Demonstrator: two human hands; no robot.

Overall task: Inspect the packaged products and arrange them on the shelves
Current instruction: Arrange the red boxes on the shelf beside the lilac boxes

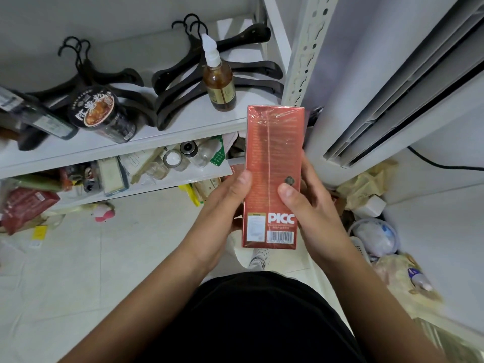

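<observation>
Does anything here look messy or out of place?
Yes. Black coat hangers lie heaped on the upper shelf among the products, and a pink plush toy lies on the floor near a red packet.

Small print on red box unreadable, dark packet cut by left edge, lower shelf clutter partly hidden.

Both hands, left hand and right hand, hold a red box upright before the white shelf.
</observation>
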